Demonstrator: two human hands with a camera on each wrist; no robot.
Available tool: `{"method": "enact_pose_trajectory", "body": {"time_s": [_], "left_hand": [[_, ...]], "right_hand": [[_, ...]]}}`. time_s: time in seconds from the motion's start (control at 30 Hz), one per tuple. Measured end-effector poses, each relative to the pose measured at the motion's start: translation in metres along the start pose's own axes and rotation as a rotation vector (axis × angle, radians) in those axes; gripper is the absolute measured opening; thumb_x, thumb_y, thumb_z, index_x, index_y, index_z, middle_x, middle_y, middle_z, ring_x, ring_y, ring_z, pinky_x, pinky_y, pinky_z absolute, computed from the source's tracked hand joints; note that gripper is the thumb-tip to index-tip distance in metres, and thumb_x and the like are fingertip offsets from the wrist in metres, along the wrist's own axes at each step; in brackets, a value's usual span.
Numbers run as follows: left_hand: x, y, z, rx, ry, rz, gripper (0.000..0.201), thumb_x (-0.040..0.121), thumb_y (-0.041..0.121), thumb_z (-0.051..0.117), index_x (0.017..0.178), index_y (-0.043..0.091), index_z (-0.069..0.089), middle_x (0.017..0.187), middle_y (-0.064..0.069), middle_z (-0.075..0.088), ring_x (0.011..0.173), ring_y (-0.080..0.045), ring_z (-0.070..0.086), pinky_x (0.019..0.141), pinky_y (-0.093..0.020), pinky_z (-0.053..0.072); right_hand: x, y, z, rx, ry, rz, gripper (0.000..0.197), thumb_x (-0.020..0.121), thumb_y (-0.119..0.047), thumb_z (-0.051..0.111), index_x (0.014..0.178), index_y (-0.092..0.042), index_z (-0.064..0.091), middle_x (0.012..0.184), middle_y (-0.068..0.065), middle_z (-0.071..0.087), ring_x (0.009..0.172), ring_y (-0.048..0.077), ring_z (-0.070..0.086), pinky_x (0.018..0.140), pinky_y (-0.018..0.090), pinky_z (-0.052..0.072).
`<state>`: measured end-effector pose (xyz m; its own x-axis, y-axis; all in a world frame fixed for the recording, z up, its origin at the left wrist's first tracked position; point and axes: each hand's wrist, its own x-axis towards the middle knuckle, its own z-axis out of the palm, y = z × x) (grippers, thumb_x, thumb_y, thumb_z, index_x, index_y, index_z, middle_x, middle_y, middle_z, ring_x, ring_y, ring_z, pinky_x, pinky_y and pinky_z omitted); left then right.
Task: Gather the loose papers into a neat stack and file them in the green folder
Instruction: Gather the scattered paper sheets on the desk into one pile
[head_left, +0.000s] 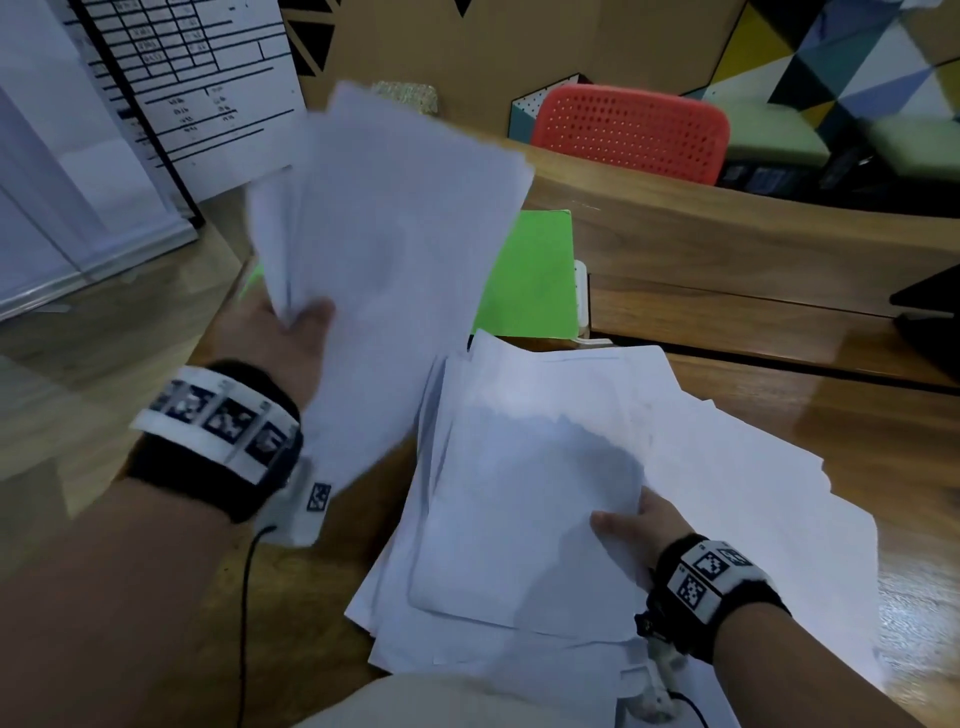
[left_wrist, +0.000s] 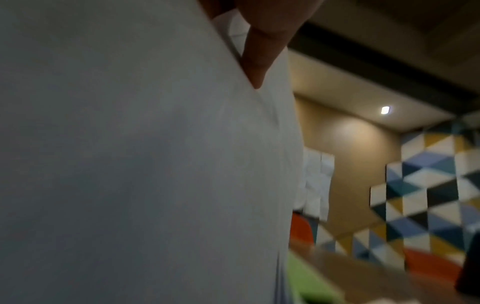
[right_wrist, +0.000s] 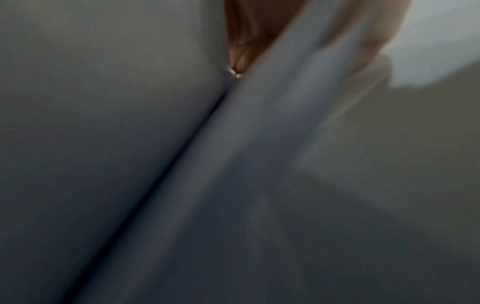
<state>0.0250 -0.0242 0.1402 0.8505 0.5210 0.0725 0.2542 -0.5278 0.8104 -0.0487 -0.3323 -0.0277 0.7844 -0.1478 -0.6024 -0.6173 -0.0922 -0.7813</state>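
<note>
the left hand (head_left: 291, 338) holds a fanned bundle of white sheets (head_left: 395, 244) raised above the wooden desk (head_left: 753, 249), its thumb pinching them at their lower edge; the left wrist view shows a finger (left_wrist: 259, 59) tucked between the sheets. the right hand (head_left: 639, 525) grips the near right edge of a few sheets on top of the loose paper pile (head_left: 545, 499), thumb pressed on top and the fingers hidden underneath. the pile lies spread and uneven on the desk in front of the person. the green folder (head_left: 535, 280) lies flat just beyond the pile, partly hidden behind the raised bundle. a red perforated chair (head_left: 628, 130) stands behind the desk.
</note>
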Motion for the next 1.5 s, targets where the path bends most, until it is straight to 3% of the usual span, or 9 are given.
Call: {"method": "enact_pose_trajectory", "body": {"time_s": [0.17,0.27,0.37,0.5,0.6,0.83,1.07,1.27,1.5], "left_hand": [[0.011,0.043,-0.020,-0.222,0.184,0.055,0.034,0.081,0.028,0.063,0.110,0.011,0.064,0.092,-0.003,0.061,0.088,-0.018,0.061,0.058,-0.020,0.038],[0.005,0.038,-0.003,-0.129,-0.021,0.027,0.036,0.082,0.029,0.064,0.111,0.007,0.063,0.089,-0.004,0.055,0.086,-0.016,0.057,0.051,-0.018,0.037],[-0.004,0.007,0.030,-0.016,-0.267,-0.038,0.023,0.082,0.021,0.062,0.102,0.008,0.064,0.089,-0.008,0.059,0.086,-0.019,0.059,0.062,-0.022,0.042],[-0.018,-0.060,0.070,0.166,-0.475,-0.140,0.039,0.079,0.022,0.066,0.111,0.001,0.059,0.113,-0.021,0.065,0.105,-0.033,0.061,0.076,-0.029,0.041],[-0.037,-0.096,0.087,0.329,-0.679,-0.164,0.038,0.085,0.023,0.060,0.118,0.006,0.052,0.124,-0.015,0.060,0.111,-0.031,0.057,0.083,-0.029,0.041],[-0.040,-0.105,0.082,0.332,-0.722,-0.133,0.044,0.081,0.029,0.065,0.119,0.011,0.054,0.122,-0.007,0.062,0.109,-0.027,0.058,0.090,-0.032,0.046],[-0.042,-0.095,0.063,-0.387,-0.858,-0.535,0.067,0.035,0.024,0.092,0.096,0.004,0.071,0.094,-0.017,0.074,0.081,-0.032,0.071,0.077,-0.040,0.057],[-0.045,-0.085,0.077,-0.053,-0.756,-0.393,0.044,0.073,0.008,0.074,0.114,0.003,0.059,0.116,-0.019,0.064,0.102,-0.034,0.062,0.093,-0.043,0.049],[-0.040,-0.114,0.065,-0.089,-0.698,-0.596,0.043,0.071,0.009,0.075,0.110,-0.002,0.060,0.106,-0.015,0.065,0.096,-0.034,0.061,0.088,-0.041,0.047]], "right_hand": [[0.005,0.000,-0.001,-0.125,0.005,0.023,0.043,0.057,-0.021,0.084,0.093,-0.017,0.063,0.101,0.008,0.070,0.096,0.031,0.066,0.092,0.045,0.052],[0.003,-0.003,-0.006,-0.158,-0.053,-0.015,0.078,0.047,-0.037,0.090,0.113,-0.007,0.063,0.098,0.008,0.073,0.090,0.028,0.070,0.083,0.039,0.055],[-0.006,-0.011,-0.009,-0.207,0.035,-0.022,0.041,0.088,-0.007,0.058,0.127,0.004,0.050,0.116,0.017,0.064,0.108,0.032,0.062,0.091,0.036,0.049],[-0.012,-0.010,-0.012,0.249,-0.075,0.017,0.042,0.072,0.001,0.061,0.113,-0.004,0.059,0.086,0.011,0.075,0.076,0.033,0.070,0.078,0.049,0.054],[-0.017,-0.014,-0.001,0.363,-0.047,0.064,0.028,0.092,-0.012,0.051,0.120,-0.007,0.053,0.111,0.008,0.066,0.101,0.029,0.062,0.090,0.047,0.048],[-0.026,-0.018,0.009,0.131,-0.153,-0.170,0.072,0.058,-0.005,0.060,0.128,-0.018,0.049,0.104,0.006,0.067,0.090,0.025,0.066,0.066,0.032,0.056],[-0.029,-0.017,0.005,0.349,-0.309,-0.198,0.089,0.030,-0.025,0.093,0.111,-0.004,0.060,0.085,0.011,0.075,0.069,0.026,0.072,0.055,0.033,0.056],[-0.026,-0.027,-0.001,-0.069,0.045,-0.125,0.031,0.082,-0.003,0.066,0.111,0.000,0.056,0.085,0.006,0.064,0.071,0.020,0.065,0.062,0.025,0.054],[-0.013,-0.021,-0.082,-0.589,0.548,0.215,0.072,0.073,-0.034,0.071,0.136,-0.015,0.040,0.138,0.015,0.048,0.121,0.039,0.049,0.100,0.047,0.043]]}}
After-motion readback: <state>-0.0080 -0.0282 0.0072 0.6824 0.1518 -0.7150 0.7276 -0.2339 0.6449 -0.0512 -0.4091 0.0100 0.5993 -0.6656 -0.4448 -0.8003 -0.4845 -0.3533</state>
